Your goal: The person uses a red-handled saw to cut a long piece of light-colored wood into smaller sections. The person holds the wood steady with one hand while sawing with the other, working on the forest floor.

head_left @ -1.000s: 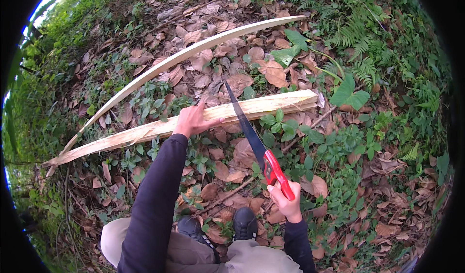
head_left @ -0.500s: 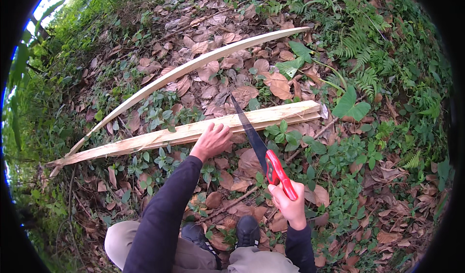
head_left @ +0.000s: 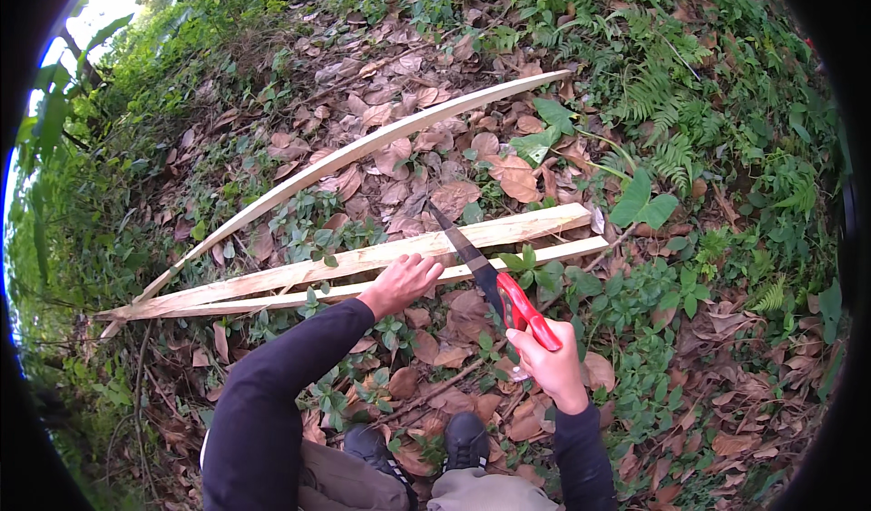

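My left hand (head_left: 404,282) has its fingers curled over the nearer wooden strip (head_left: 562,251), a long, pale, rough-cut piece. Just beyond it lies a wider wooden strip (head_left: 490,231), with a narrow gap between them that closes toward their left ends. In my right hand (head_left: 550,359) is a hand saw (head_left: 470,255) with a red handle, its dark blade pointing up and left. The blade passes over both strips; whether it touches them I cannot tell. My left thumb is hidden.
A third long strip (head_left: 376,136), curved in view, lies farther off and meets the others at far left. Brown dry leaves (head_left: 517,180), low green plants (head_left: 644,203) and ferns cover the ground. My shoes (head_left: 466,440) stand below the strips.
The nearer strip has come away from the wider one toward me, opening a gap, with my left hand on it. The saw and my right hand have shifted slightly.
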Action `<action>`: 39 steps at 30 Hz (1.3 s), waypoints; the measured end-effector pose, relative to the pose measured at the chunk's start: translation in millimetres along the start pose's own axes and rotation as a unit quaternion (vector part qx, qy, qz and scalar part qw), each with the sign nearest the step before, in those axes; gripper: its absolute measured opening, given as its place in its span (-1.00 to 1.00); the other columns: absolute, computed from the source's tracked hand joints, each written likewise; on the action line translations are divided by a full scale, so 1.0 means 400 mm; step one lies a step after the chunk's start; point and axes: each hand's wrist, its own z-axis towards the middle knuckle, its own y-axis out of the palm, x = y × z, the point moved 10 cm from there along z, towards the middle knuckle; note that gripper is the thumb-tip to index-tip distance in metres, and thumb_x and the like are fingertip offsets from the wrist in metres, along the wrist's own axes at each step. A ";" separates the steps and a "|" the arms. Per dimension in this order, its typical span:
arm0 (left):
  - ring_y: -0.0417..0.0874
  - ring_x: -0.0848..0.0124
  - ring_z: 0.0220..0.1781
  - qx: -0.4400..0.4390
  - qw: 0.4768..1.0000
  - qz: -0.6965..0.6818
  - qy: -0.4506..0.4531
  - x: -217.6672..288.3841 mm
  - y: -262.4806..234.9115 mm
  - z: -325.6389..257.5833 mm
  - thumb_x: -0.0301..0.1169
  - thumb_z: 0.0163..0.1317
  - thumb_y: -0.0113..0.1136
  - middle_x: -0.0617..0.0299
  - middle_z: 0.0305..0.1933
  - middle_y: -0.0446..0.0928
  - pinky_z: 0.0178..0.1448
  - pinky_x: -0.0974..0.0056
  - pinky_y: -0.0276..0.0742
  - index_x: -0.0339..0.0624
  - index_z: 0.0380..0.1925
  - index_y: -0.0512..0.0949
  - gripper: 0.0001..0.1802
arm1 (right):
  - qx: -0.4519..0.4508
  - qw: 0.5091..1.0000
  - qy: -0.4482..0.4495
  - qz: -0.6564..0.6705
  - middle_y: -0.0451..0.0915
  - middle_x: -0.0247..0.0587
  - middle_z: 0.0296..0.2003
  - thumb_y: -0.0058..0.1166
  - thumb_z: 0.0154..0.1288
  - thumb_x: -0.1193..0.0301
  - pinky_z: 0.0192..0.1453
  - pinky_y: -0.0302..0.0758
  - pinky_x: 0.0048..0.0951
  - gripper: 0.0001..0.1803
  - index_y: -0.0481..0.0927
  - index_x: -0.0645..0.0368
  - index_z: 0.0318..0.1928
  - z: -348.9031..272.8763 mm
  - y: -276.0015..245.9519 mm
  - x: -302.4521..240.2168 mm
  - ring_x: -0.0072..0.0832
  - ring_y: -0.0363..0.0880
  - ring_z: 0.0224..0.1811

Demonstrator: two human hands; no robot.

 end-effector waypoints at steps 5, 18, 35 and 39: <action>0.56 0.24 -0.17 -0.003 0.991 -0.123 0.045 0.073 -0.076 -0.017 -0.43 0.11 0.20 0.17 -0.22 0.39 -0.40 0.24 0.61 -0.19 -0.09 0.40 -0.65 | 0.001 1.000 0.023 0.000 0.39 -0.52 -0.72 0.27 0.27 0.44 -0.59 0.17 -0.54 -0.71 0.49 0.19 -0.57 -0.012 -0.007 -0.002 -0.77 0.28 -0.69; 0.59 -0.09 -0.37 -0.190 0.930 -0.295 -0.107 0.013 -0.016 -0.261 -0.01 0.53 -0.13 -0.04 -0.26 0.46 -0.36 -0.04 0.55 -0.24 -0.14 0.35 -0.56 | 0.000 1.000 0.018 -0.009 0.37 -0.52 -0.69 0.28 0.27 0.42 -0.56 0.16 -0.53 -0.72 0.51 0.24 -0.52 -0.016 -0.004 -0.008 -0.78 0.26 -0.65; 0.61 -0.19 -0.42 -0.283 0.891 -0.355 -0.029 0.099 -0.338 -0.367 0.28 0.41 -0.10 -0.14 -0.58 0.49 -0.29 -0.14 0.56 -0.37 -0.27 0.45 -0.25 | -0.201 0.964 0.145 0.097 0.23 -0.53 -0.78 0.14 0.38 0.35 -0.60 0.25 -0.48 -0.54 0.22 -0.05 -0.64 0.151 -0.056 -0.284 -0.65 0.24 -0.79; 0.59 -0.14 -0.52 -0.210 0.915 -0.335 -0.080 0.036 -0.440 -0.378 0.18 0.40 0.02 -0.07 -0.64 0.47 -0.40 -0.09 0.51 -0.31 -0.36 0.46 -0.35 | -0.161 0.986 0.048 0.002 0.15 -0.58 -0.84 0.18 0.33 0.37 -0.77 0.00 -0.56 -0.48 0.17 -0.07 -0.70 0.157 -0.155 -0.408 -0.71 0.09 -0.89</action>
